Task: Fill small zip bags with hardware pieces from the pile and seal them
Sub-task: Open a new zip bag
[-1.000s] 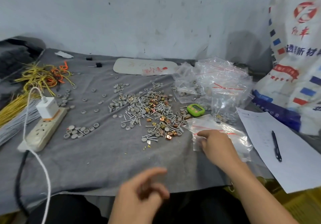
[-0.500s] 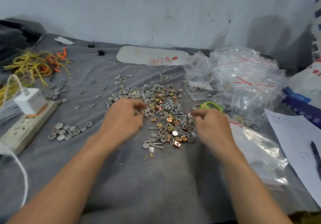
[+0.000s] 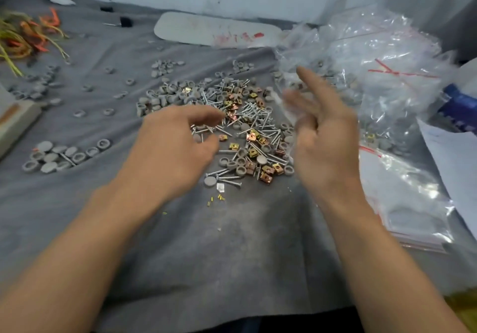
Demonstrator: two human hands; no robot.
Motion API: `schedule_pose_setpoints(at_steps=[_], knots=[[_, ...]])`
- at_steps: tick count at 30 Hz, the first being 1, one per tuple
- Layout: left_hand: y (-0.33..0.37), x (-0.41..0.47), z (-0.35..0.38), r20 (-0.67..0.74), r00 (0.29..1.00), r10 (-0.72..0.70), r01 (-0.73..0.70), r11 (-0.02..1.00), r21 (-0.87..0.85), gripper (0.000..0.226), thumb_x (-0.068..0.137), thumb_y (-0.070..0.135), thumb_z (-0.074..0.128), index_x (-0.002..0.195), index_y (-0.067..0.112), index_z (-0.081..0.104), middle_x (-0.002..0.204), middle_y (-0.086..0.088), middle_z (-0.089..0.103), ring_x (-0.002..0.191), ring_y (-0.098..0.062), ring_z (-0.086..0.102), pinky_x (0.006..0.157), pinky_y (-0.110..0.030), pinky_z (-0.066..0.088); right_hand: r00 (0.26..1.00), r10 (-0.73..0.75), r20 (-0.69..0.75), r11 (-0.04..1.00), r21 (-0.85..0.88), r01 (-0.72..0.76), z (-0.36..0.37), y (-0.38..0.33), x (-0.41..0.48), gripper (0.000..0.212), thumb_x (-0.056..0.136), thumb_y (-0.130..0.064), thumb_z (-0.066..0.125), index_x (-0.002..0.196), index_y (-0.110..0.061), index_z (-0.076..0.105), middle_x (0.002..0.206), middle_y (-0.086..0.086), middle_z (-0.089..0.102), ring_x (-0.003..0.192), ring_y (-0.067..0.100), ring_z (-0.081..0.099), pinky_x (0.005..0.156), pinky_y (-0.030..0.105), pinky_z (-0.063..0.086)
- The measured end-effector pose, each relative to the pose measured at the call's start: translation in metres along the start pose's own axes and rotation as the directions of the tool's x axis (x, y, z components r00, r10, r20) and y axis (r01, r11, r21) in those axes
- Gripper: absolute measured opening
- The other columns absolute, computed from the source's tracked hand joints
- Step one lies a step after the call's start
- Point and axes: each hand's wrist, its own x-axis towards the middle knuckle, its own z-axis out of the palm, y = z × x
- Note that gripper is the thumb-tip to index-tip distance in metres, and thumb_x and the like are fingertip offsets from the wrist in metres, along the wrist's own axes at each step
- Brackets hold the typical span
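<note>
The hardware pile (image 3: 242, 126) of screws, grey caps and brass-coloured clips lies mid-cloth. My left hand (image 3: 175, 144) hovers over the pile's left edge, with curved fingers and the thumb apart from the forefinger. Nothing shows between them. My right hand (image 3: 327, 136) is raised at the pile's right side, forefinger pointing up. A blurred small clear zip bag (image 3: 286, 105) sits against its other fingers, which seem to pinch it. A stack of empty zip bags (image 3: 402, 198) lies flat to the right.
A heap of filled clear bags (image 3: 374, 56) stands at the back right. White paper (image 3: 454, 157) lies at the right edge. Loose grey caps (image 3: 64, 154) are scattered left, beside a power strip (image 3: 15, 123) and yellow and orange wires (image 3: 23, 35). A white plate (image 3: 211, 30) lies at the back.
My left hand came up from my lap to the pile. My right hand left the flat bags, dipped to the pile, then rose with a clear bag. The camera moved closer.
</note>
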Motion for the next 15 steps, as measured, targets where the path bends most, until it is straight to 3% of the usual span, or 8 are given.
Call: schedule_pose_setpoints(at_steps=[3, 5, 6, 8, 10, 12, 14, 15], knots=[[0.001, 0.000, 0.011, 0.060, 0.995, 0.078, -0.073, 0.995, -0.068, 0.072, 0.084, 0.018, 0.072, 0.145, 0.045, 0.046, 0.129, 0.027, 0.056, 0.112, 0.008, 0.052, 0.099, -0.015, 0.041, 0.965, 0.107, 0.238, 0.922, 0.340, -0.186, 0.012, -0.008, -0.005, 0.087, 0.086, 0.031, 0.032, 0.151, -0.025, 0.042, 0.125, 0.017, 0.070, 0.115, 0.012, 0.070, 0.101, 0.028, 0.054], [0.004, 0.003, 0.013, 0.089, 0.990, 0.109, -0.094, 0.984, -0.153, 0.073, 0.083, 0.013, 0.072, 0.145, 0.041, 0.046, 0.140, 0.021, 0.055, 0.121, 0.005, 0.052, 0.108, -0.027, 0.044, 0.918, 0.139, 0.371, 0.710, 0.609, -0.354, 0.015, -0.009, -0.004, 0.083, 0.086, 0.032, 0.034, 0.144, -0.027, 0.045, 0.113, 0.020, 0.075, 0.103, 0.021, 0.075, 0.093, 0.032, 0.059], [0.005, 0.006, 0.013, 0.111, 0.988, 0.106, -0.077, 0.968, -0.238, 0.062, 0.081, 0.012, 0.072, 0.137, 0.037, 0.058, 0.134, 0.016, 0.063, 0.118, 0.003, 0.057, 0.105, -0.032, 0.048, 0.886, 0.147, 0.441, 0.584, 0.684, -0.437, 0.014, -0.011, -0.003, 0.081, 0.085, 0.031, 0.035, 0.143, -0.025, 0.046, 0.112, 0.020, 0.076, 0.096, 0.024, 0.077, 0.087, 0.034, 0.062], [0.008, 0.008, 0.009, 0.206, 0.975, 0.080, 0.027, 0.881, -0.473, 0.031, 0.079, 0.010, 0.074, 0.107, 0.022, 0.078, 0.105, -0.005, 0.077, 0.094, -0.006, 0.066, 0.086, -0.037, 0.053, 0.837, 0.152, 0.526, 0.338, 0.768, -0.544, 0.011, -0.015, 0.002, 0.078, 0.082, 0.026, 0.040, 0.146, -0.018, 0.046, 0.115, 0.022, 0.074, 0.085, 0.027, 0.077, 0.075, 0.038, 0.064], [0.006, 0.009, 0.005, 0.254, 0.967, 0.033, 0.131, 0.790, -0.599, 0.014, 0.077, 0.002, 0.080, 0.087, 0.012, 0.082, 0.084, -0.016, 0.076, 0.074, -0.010, 0.060, 0.072, -0.028, 0.047, 0.821, 0.209, 0.530, 0.146, 0.814, -0.563, 0.008, -0.015, 0.008, 0.070, 0.083, 0.018, 0.045, 0.146, -0.011, 0.046, 0.114, 0.025, 0.073, 0.083, 0.030, 0.076, 0.074, 0.042, 0.065], [0.002, 0.011, 0.002, 0.251, 0.968, -0.005, 0.170, 0.750, -0.640, 0.011, 0.077, 0.001, 0.080, 0.076, 0.012, 0.081, 0.069, -0.008, 0.071, 0.060, -0.009, 0.057, 0.062, -0.018, 0.046, 0.778, 0.292, 0.557, 0.117, 0.786, -0.607, 0.007, -0.012, 0.012, 0.053, 0.089, 0.006, 0.050, 0.141, -0.008, 0.049, 0.113, 0.022, 0.073, 0.089, 0.031, 0.075, 0.083, 0.044, 0.063], [0.001, 0.012, -0.002, 0.258, 0.965, -0.053, 0.224, 0.682, -0.697, 0.012, 0.078, 0.004, 0.078, 0.074, 0.014, 0.082, 0.068, -0.005, 0.071, 0.055, -0.008, 0.057, 0.056, -0.016, 0.047, 0.700, 0.352, 0.621, 0.218, 0.673, -0.707, 0.005, -0.010, 0.013, 0.034, 0.103, -0.022, 0.050, 0.132, -0.005, 0.056, 0.113, 0.019, 0.072, 0.093, 0.031, 0.071, 0.089, 0.046, 0.058], [0.001, 0.012, -0.004, 0.256, 0.963, -0.089, 0.250, 0.655, -0.713, 0.013, 0.079, 0.004, 0.077, 0.075, 0.015, 0.082, 0.069, -0.004, 0.072, 0.054, -0.009, 0.058, 0.053, -0.016, 0.047, 0.672, 0.345, 0.655, 0.260, 0.622, -0.739, 0.004, -0.009, 0.011, 0.046, 0.105, -0.038, 0.047, 0.130, -0.002, 0.057, 0.112, 0.018, 0.072, 0.094, 0.031, 0.071, 0.091, 0.047, 0.057]])
